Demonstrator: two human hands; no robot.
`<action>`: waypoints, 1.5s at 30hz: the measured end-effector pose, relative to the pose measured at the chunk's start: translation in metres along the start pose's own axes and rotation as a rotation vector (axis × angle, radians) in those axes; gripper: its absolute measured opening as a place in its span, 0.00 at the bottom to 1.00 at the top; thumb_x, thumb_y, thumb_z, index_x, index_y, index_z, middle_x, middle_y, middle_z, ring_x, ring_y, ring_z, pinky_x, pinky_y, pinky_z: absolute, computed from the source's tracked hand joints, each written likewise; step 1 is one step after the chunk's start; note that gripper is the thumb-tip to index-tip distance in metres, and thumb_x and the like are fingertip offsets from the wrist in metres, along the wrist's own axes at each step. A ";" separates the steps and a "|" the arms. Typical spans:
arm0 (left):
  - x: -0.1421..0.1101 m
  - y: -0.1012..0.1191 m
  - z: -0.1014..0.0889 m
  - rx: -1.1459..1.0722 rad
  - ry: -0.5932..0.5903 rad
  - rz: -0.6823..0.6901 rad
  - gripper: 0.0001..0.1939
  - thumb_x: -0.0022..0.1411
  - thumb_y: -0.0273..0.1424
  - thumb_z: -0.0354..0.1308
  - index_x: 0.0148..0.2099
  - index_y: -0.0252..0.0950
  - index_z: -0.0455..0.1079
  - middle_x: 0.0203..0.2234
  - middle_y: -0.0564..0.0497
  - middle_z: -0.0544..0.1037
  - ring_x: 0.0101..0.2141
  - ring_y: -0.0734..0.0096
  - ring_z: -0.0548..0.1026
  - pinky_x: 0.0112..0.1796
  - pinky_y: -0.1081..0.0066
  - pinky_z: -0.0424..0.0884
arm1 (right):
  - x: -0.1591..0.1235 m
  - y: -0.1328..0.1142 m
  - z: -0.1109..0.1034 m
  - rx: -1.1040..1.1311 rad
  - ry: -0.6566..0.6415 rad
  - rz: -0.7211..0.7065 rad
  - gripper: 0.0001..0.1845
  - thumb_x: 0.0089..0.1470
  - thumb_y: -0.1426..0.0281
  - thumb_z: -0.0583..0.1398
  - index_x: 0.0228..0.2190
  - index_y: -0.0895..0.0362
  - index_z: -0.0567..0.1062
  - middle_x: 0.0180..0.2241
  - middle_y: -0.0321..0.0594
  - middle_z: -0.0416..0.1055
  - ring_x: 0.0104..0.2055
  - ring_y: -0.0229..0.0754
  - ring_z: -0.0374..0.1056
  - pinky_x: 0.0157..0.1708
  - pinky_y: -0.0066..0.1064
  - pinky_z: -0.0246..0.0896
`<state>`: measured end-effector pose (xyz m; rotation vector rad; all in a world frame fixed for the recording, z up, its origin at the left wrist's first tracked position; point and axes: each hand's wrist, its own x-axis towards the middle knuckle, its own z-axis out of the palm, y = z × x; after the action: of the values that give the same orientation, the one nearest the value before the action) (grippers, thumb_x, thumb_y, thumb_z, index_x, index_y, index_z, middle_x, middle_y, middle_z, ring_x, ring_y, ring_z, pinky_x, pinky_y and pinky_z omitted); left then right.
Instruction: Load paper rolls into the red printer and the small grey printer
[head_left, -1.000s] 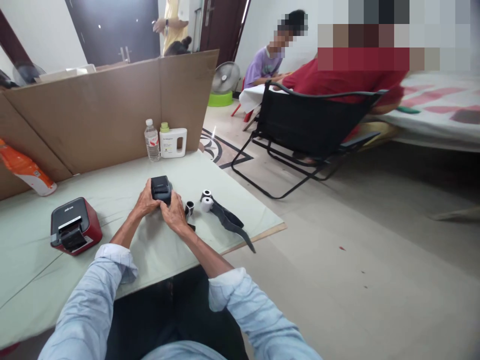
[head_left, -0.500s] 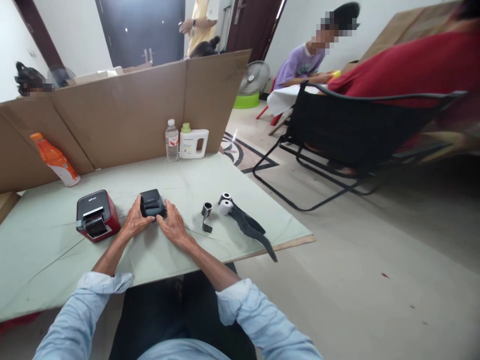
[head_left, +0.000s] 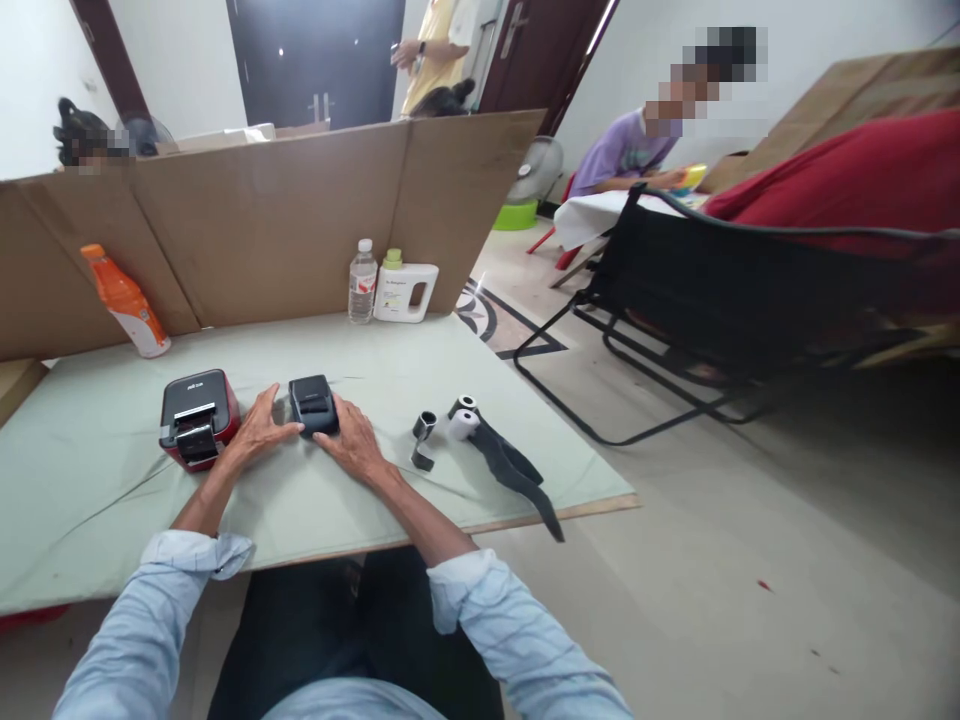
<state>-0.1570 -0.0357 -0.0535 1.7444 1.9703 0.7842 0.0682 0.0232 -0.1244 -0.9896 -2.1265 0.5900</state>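
A small black printer sits on the pale green tabletop. My left hand lies flat against its left side with fingers stretched out. My right hand rests open at its near right edge, fingertips touching it. A red and black printer stands just left of my left hand. To the right lie a dark paper roll core, a white paper roll, a second roll and a black strap.
A cardboard screen walls the table's far side. An orange bottle, a water bottle and a white jug stand along it. A black folding chair stands on the floor to the right. Other people sit beyond it.
The black printer went from lifted between both hands to resting on the table. My hands loosened from gripping it to lying open beside it. The camera view swung left.
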 end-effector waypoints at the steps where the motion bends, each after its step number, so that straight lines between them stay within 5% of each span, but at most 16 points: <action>1: 0.000 -0.001 0.001 0.015 0.013 -0.003 0.58 0.53 0.51 0.71 0.76 0.28 0.52 0.74 0.29 0.56 0.74 0.40 0.55 0.72 0.49 0.53 | -0.001 0.001 0.001 0.009 0.003 -0.007 0.46 0.58 0.61 0.65 0.71 0.58 0.57 0.63 0.56 0.68 0.65 0.60 0.64 0.63 0.54 0.63; 10: -0.001 -0.010 0.004 0.061 0.166 -0.013 0.49 0.54 0.42 0.70 0.73 0.35 0.59 0.71 0.34 0.64 0.72 0.41 0.59 0.71 0.47 0.56 | -0.001 0.005 0.000 0.058 0.010 -0.049 0.44 0.60 0.60 0.66 0.71 0.58 0.59 0.63 0.56 0.69 0.65 0.58 0.65 0.64 0.53 0.64; 21: -0.017 -0.003 0.014 0.240 0.118 -0.020 0.42 0.62 0.38 0.64 0.74 0.36 0.57 0.75 0.31 0.54 0.75 0.37 0.50 0.69 0.34 0.50 | -0.001 0.002 -0.001 0.052 -0.014 -0.007 0.45 0.59 0.60 0.66 0.71 0.57 0.58 0.65 0.55 0.68 0.65 0.59 0.65 0.64 0.53 0.63; 33: 0.002 -0.003 0.017 -0.131 0.096 0.035 0.34 0.62 0.37 0.60 0.69 0.36 0.67 0.64 0.38 0.74 0.60 0.49 0.75 0.60 0.50 0.73 | -0.004 0.006 0.001 0.051 0.018 -0.046 0.43 0.61 0.60 0.65 0.72 0.57 0.58 0.64 0.56 0.68 0.65 0.59 0.65 0.63 0.54 0.64; 45: -0.005 -0.003 0.032 -0.080 0.174 0.097 0.23 0.66 0.37 0.56 0.60 0.37 0.76 0.61 0.42 0.77 0.62 0.54 0.73 0.66 0.53 0.66 | -0.005 0.004 0.000 0.054 0.027 -0.051 0.44 0.60 0.61 0.67 0.71 0.60 0.60 0.63 0.58 0.69 0.64 0.59 0.67 0.63 0.53 0.65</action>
<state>-0.1385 -0.0364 -0.0804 1.7892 1.9449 1.0656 0.0719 0.0217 -0.1289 -0.9064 -2.0945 0.6028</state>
